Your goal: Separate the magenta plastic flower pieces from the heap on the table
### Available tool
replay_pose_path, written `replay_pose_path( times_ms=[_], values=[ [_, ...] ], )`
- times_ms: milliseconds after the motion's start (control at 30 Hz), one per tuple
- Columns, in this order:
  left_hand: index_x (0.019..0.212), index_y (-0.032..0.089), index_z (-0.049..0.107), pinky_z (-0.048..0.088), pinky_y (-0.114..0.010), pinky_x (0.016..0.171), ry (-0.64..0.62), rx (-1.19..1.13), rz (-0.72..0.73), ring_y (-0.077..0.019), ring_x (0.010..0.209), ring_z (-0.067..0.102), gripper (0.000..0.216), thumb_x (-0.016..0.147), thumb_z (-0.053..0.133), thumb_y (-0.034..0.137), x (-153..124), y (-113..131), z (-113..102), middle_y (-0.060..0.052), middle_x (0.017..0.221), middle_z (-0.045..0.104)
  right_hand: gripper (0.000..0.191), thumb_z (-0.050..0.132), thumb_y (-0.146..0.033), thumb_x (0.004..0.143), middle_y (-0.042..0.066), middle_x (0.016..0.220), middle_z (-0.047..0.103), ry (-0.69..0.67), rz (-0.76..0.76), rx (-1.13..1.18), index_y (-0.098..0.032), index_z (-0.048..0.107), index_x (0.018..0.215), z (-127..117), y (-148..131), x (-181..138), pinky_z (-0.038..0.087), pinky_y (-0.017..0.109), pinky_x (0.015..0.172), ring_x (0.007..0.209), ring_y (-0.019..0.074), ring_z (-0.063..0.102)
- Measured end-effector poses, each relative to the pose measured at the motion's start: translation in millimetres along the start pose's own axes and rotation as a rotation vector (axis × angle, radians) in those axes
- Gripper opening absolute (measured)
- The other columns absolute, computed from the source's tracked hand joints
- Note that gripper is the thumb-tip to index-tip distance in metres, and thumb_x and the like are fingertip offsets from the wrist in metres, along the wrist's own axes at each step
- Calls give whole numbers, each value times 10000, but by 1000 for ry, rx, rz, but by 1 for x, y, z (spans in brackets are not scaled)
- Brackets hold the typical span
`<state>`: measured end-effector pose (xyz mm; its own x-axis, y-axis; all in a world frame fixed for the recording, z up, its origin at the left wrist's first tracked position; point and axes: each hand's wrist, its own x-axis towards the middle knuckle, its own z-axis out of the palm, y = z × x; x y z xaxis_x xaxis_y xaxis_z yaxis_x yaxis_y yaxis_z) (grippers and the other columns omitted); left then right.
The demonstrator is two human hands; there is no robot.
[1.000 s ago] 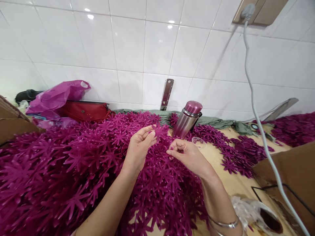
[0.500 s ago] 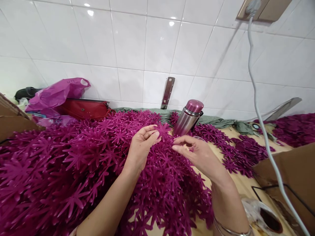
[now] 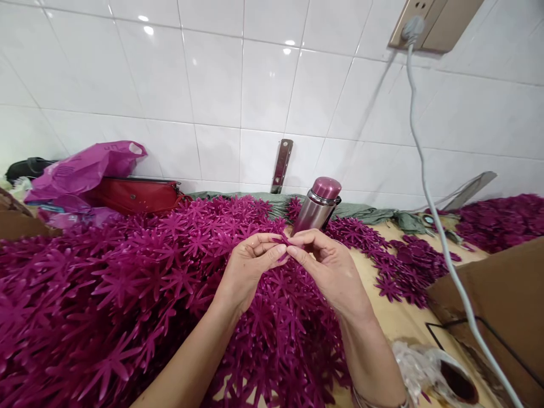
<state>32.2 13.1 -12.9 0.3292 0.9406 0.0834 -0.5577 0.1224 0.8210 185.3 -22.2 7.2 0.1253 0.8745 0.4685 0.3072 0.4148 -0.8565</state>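
Above the front edge of a heap of magenta star-shaped petal pieces point(image 3: 148, 272), the person's left hand point(image 3: 247, 265) and right hand point(image 3: 334, 272) are meeting tip to tip. A magenta petal piece point(image 3: 280, 241) is lying between them, in front of the steel vacuum flask point(image 3: 317, 205). The left grip is pinching it between thumb and index finger; the right grip is pinching from the opposite side, thumb and index finger likewise drawn together.

Judging by the thin, glossy lobes in the heap, the piece is probably behaving as light, pliant plastic, slightly slick and springy rather than brittle. A hold near the central hub would seem surest, since the narrow lobes are likely bending or slipping under a pull at their ends.

The fingertips are covering most of the piece, so its outline is not showing, and whether one layer or two is lying between the grips cannot be told. The heap is concealing much of the bench point(image 3: 403, 323) and running out of view at the left. The lower frame edge is cutting off both forearms and a metal bangle point(image 3: 378, 403) on the right wrist.
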Motion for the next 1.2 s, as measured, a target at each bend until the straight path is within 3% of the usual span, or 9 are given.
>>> replay_pose_path(
  times_ms=[167,367,533,800,1033,1200],
  values=[
    [938,170,756,567,-238,806,-39,58,17,-96,727,693,318,682,918,269,-2,1,1,1,768,763,213,841,-417,765,-5,839,662,3,191,344,-252,707,781,-1,7,1,475,318,808,818,176,580],
    [928,170,717,541,-236,811,27,155,92,-100,747,688,282,718,874,273,1,1,-2,6,809,772,342,929,-399,621,-32,873,621,160,365,705,-251,636,719,24,14,2,508,290,770,805,146,562],
    [992,185,628,493,-225,739,58,362,168,-109,713,669,270,792,795,257,2,0,-8,13,780,766,327,926,-338,630,-43,870,663,227,381,817,-255,621,716,37,29,3,521,291,766,795,135,592],
    [971,206,523,454,-209,682,76,485,176,-100,674,637,267,821,740,251,3,-5,-12,31,763,748,333,951,-329,595,-18,938,771,310,378,866,-233,653,707,45,53,9,506,256,735,921,154,687],
    [907,205,534,497,-242,736,75,543,206,-142,759,697,203,825,716,243,5,-13,-13,0,805,747,306,936,-266,590,-16,859,774,360,361,904,-227,648,685,52,62,10,521,267,735,859,156,710],
    [818,199,530,488,-220,700,34,523,235,-117,716,661,182,823,712,201,-10,0,1,23,757,683,276,910,-221,634,-45,740,728,372,378,880,-218,637,671,36,72,15,527,252,668,710,124,672]
  ],
)
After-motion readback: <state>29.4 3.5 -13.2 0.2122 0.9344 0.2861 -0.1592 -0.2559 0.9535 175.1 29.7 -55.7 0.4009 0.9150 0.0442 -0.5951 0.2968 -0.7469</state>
